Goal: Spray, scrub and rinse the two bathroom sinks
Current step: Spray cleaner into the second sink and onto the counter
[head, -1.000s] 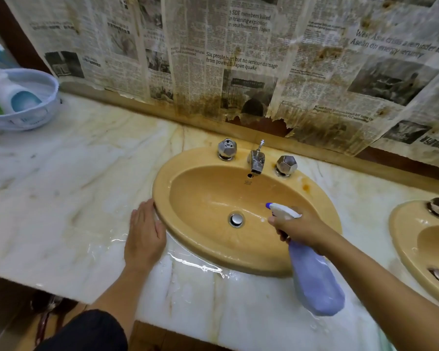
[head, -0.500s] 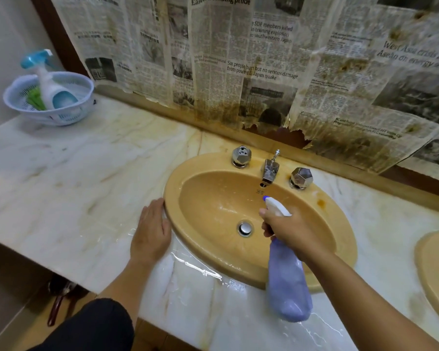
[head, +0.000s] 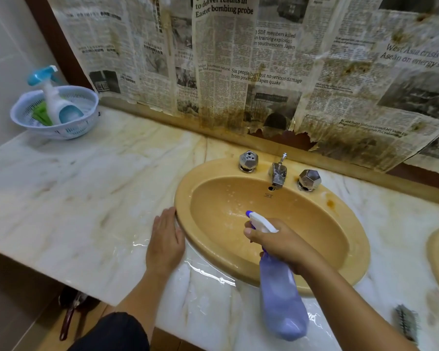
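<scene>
Now droplets fleck the yellow basin [head: 213,219] toward twelve o'clock; the right hand [head: 283,243], fingers curled round the purple spray bottle [head: 280,297], has swung its nozzle there from the drain. Left hand [head: 165,240] stays flat on the marble counter [head: 86,198] at nine o'clock. Spraying is underway, I judge.

The left hand [head: 165,245] lies flat, palm down, fingers straight and together pointing toward 12 o'clock. The right hand [head: 280,243] is curled in a grip, forearm running back toward 4 o'clock.
</scene>
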Available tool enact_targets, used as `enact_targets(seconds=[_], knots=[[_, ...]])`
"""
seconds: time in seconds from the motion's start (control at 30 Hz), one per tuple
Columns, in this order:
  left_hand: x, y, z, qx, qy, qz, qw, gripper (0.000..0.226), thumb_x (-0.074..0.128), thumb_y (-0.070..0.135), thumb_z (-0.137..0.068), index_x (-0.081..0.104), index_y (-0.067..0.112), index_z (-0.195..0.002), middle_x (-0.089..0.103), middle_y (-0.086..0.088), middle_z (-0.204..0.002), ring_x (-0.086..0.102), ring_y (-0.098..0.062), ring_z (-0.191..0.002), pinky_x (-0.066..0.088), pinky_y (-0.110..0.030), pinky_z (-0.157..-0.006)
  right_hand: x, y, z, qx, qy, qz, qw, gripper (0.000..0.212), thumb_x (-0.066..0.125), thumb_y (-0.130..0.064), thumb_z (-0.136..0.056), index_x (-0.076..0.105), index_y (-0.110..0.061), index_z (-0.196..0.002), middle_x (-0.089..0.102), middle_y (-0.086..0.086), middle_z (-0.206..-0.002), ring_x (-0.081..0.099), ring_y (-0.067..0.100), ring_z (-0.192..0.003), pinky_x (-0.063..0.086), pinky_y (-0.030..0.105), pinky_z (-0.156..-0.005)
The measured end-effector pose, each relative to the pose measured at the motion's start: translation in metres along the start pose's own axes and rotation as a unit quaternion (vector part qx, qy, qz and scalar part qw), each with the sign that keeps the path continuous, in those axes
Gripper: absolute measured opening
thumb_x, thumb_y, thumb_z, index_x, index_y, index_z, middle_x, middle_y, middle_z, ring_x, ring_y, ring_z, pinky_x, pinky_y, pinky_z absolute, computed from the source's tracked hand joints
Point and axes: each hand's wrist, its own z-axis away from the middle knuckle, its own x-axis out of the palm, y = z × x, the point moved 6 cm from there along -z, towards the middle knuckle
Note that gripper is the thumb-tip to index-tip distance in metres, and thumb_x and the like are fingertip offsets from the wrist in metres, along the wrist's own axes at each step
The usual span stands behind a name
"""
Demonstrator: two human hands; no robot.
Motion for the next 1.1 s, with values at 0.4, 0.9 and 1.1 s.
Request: enact_targets(seconds=[0.4,0.9,1.1], knots=[[-0.001,-0.012,0.000,-0.011,-0.048,0.034,0.998,0.073,0.018,0.033,-0.087,0.035,0.004,-0.151,0.039,-0.010,-0.155,0.026,-0.020,-0.149,0.002,-0.029,-0.125,0.018,-0.008,0.011,0.081,-0.108,0.096,0.986,0.013,0.068,-0.023,-0.089,0.067,-0.011,-0.087,0.069,0.005,-0.075,0.059,0.017,-0.069,0.045,0.029,-0.063],[0.008,0.128,-0.010,0.071,-0.143,0.118,0.980,0.047,0.052,0.013,-0.095,0.047,0.014,-0.142,0.048,-0.004,-0.140,0.044,-0.021,-0.130,0.037,-0.032,-0.106,-0.079,-0.010,0.086,-0.122,0.217,-0.051,0.967,0.018,0.066,-0.011,-0.093,0.067,-0.017,-0.110,0.069,0.012,-0.104,0.072,0.029,-0.091,0.053,0.026,-0.073],[0.061,0.278,0.021,0.182,-0.326,0.216,0.902,0.034,0.052,0.020,-0.100,0.056,0.023,-0.133,0.058,0.007,-0.132,0.056,-0.007,-0.115,0.048,-0.033,-0.101,-0.160,-0.024,0.118,-0.205,0.344,-0.044,0.915,0.020,0.069,-0.013,-0.091,0.067,-0.020,-0.110,0.071,0.002,-0.099,0.064,0.008,-0.077,0.050,0.023,-0.071]])
